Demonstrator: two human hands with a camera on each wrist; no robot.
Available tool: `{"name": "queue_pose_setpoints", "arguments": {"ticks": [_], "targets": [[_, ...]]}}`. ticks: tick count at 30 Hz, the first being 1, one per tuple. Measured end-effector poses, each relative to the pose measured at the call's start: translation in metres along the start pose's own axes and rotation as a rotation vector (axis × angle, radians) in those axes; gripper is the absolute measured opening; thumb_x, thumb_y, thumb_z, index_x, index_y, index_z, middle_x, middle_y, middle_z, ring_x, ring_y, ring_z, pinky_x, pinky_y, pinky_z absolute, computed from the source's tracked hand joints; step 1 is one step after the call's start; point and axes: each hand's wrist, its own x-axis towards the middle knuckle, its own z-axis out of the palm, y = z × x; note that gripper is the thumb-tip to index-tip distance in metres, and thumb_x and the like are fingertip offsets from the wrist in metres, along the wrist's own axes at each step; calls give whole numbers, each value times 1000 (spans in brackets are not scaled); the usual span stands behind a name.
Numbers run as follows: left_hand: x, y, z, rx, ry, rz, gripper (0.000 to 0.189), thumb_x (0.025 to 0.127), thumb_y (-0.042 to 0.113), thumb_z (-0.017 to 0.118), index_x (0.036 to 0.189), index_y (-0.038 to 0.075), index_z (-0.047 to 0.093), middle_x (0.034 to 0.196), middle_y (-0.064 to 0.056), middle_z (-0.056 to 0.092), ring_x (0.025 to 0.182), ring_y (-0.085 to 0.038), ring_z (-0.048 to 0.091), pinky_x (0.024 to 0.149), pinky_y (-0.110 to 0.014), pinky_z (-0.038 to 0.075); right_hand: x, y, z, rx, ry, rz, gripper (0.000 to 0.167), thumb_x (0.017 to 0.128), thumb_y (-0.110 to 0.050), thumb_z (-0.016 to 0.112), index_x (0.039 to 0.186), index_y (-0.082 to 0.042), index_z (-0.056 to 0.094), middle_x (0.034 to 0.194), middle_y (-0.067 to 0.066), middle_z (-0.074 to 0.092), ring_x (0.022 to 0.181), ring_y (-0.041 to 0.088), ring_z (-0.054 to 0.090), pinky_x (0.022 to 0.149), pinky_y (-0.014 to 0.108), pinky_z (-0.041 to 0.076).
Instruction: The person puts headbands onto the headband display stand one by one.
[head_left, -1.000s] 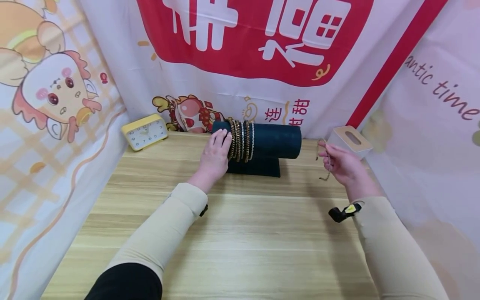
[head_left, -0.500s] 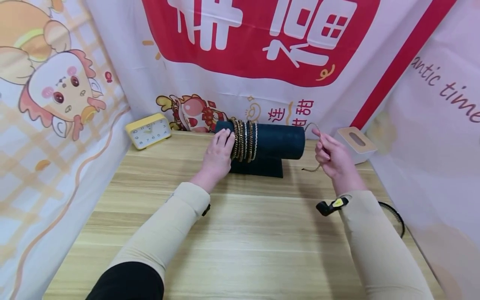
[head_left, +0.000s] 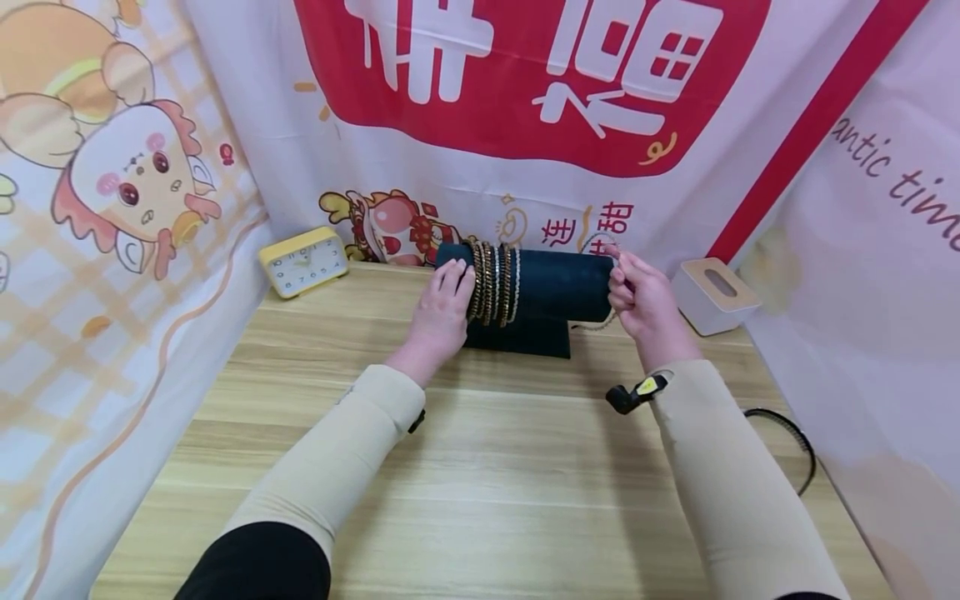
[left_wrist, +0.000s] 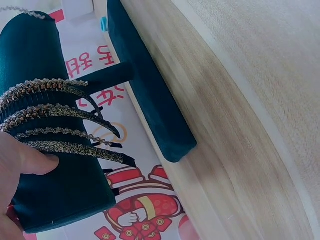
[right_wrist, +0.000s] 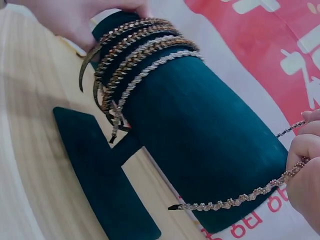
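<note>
A dark green velvet headband stand (head_left: pixel 562 283), a horizontal roll on a flat base (right_wrist: pixel 97 165), stands at the back of the table. Several beaded headbands (right_wrist: pixel 137 62) in bronze and silver sit side by side round its left part. My left hand (head_left: pixel 438 312) grips the roll's left end, its thumb (left_wrist: pixel 37 160) beside the outermost headband. At the other end, my right hand (head_left: pixel 648 304) pinches a beaded headband (right_wrist: pixel 240 199) at the middle of its curve. That band's two arms straddle the roll's right end; one black tip shows in the right wrist view.
A yellow alarm clock (head_left: pixel 303 262) stands at the back left. Behind my right hand is a white tissue box (head_left: pixel 716 296) with a wood-coloured lid. A black toothed headband (head_left: pixel 795 433) lies by the right edge. Printed cloth (head_left: pixel 420 167) hangs close behind the stand.
My right hand has moved left with the beaded headband, from beside the tissue box to the roll's right end, turning the band's arms toward the roll. The left hand keeps its hold.
</note>
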Motion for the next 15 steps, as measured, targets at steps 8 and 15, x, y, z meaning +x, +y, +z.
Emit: {"name": "queue_pose_setpoints", "arguments": {"ticks": [8, 15], "targets": [[-1, -1, -2, 1, -48, -16, 65, 82, 1, 68, 141, -2, 42, 144, -23, 39, 136, -38, 32, 118, -38, 20, 10, 17, 22, -525, 186, -2, 40, 103, -14, 53, 138, 6, 51, 71, 3, 60, 55, 10, 54, 53, 18, 45], [-1, 1, -1, -16, -27, -28, 67, 80, -1, 70, 141, -2, 42, 144, -22, 40, 136, -38, 32, 117, -39, 22, 9, 18, 35, -1210, 325, -105, 36, 94, -2, 62, 130, 3, 61, 103, 17, 65, 90, 21, 60, 83, 30, 52]]}}
